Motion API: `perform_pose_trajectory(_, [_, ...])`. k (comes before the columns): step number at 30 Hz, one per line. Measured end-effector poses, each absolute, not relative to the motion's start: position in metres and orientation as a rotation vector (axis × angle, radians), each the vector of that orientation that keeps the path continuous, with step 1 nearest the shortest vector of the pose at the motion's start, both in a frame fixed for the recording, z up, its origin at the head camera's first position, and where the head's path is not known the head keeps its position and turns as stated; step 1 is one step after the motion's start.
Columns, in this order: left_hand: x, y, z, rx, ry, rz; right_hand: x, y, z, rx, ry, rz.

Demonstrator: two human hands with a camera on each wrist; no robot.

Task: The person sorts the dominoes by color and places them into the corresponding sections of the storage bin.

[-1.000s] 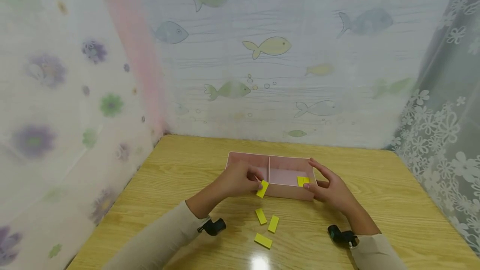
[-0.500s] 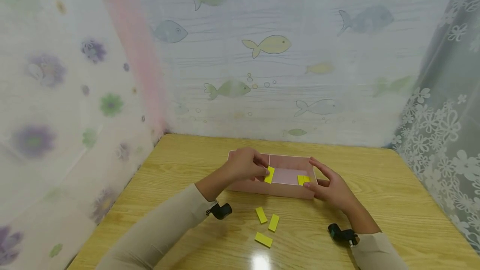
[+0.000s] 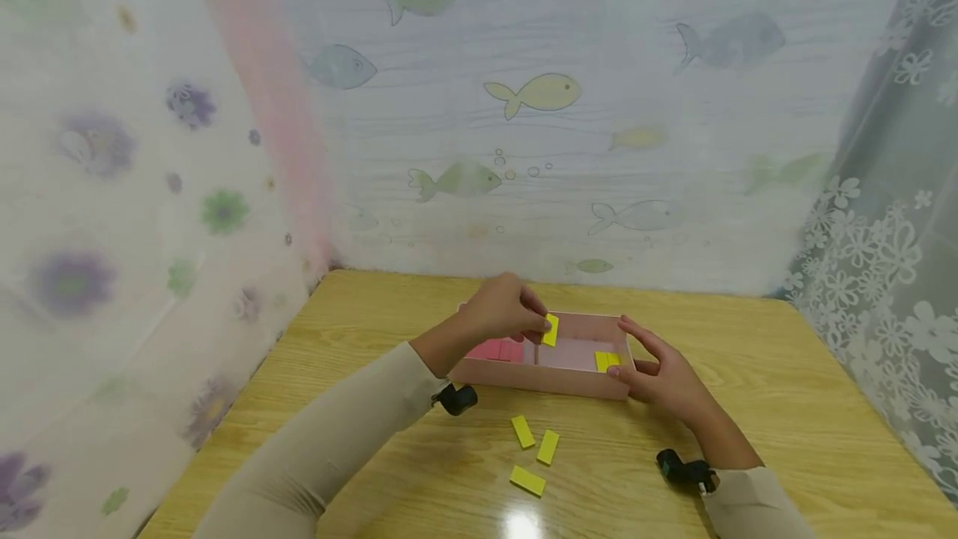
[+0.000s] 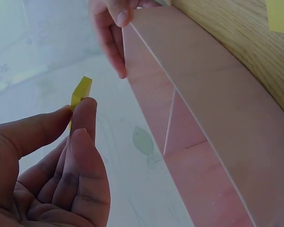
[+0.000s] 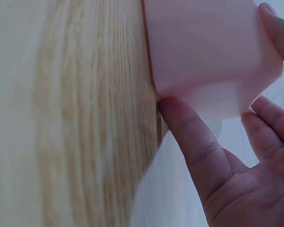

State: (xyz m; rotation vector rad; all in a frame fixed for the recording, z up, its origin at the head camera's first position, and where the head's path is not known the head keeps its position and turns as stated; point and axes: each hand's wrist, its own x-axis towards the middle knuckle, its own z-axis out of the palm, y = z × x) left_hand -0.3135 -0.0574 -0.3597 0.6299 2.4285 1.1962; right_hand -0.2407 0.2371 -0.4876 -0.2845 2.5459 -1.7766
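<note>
My left hand [image 3: 509, 310] pinches a small flat yellow block [image 3: 550, 329] between thumb and fingertips, above the pink divided box [image 3: 569, 383]. In the left wrist view the block [image 4: 81, 92] shows edge-on, apart from the box wall [image 4: 217, 85]. My right hand [image 3: 666, 377] holds the box's right end, thumb at the front rim and fingers round the back; the right wrist view shows a finger low against the end wall [image 5: 203, 47]. Yellow blocks [image 3: 608, 362] lie side by side in the right compartment's front right corner. Pink blocks [image 3: 497, 349] show in the left compartment, partly hidden.
Three loose yellow blocks lie on the wooden table [image 3: 359, 456] before the box: an upper left one [image 3: 523, 432], an upper right one [image 3: 549, 447] and a nearer one [image 3: 527, 481]. A fish-patterned curtain [image 3: 554, 190] hangs behind the table; a flowered one [image 3: 150, 273] hangs left.
My left hand has carried the yellow block up and to the right, from the box's front wall to above the divider, uncovering the pink blocks. My right hand stays on the box end.
</note>
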Motion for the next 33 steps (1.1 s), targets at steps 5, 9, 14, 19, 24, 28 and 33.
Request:
perform_pose_trajectory(5, [-0.316, -0.049, -0.358, 0.614, 2.412, 1.202, -0.24, 0.237, -0.488, -0.26, 2.545, -1.778])
perform_pose_trajectory(9, [-0.319, -0.042, -0.358, 0.593, 2.418, 1.202, -0.239, 0.237, -0.488, -0.267, 2.55, -1.775])
perform_pose_trajectory(14, [-0.325, -0.032, -0.36, 0.57, 2.429, 1.195, -0.239, 0.237, -0.488, -0.271, 2.551, -1.768])
perform_pose_trajectory(19, [-0.33, -0.026, -0.363, 0.538, 2.415, 1.185, -0.24, 0.236, -0.49, -0.255, 2.552, -1.765])
perform_pose_trajectory(24, [-0.333, -0.022, -0.369, 0.494, 2.396, 1.176, -0.24, 0.235, -0.49, -0.262, 2.549, -1.758])
perform_pose_trajectory(28, [-0.335, -0.014, -0.372, 0.483, 2.388, 1.162, -0.239, 0.235, -0.488, -0.257, 2.556, -1.747])
perform_pose_trajectory(33, [-0.333, -0.003, -0.373, 0.463, 2.394, 1.154, -0.238, 0.236, -0.486, -0.257, 2.559, -1.738])
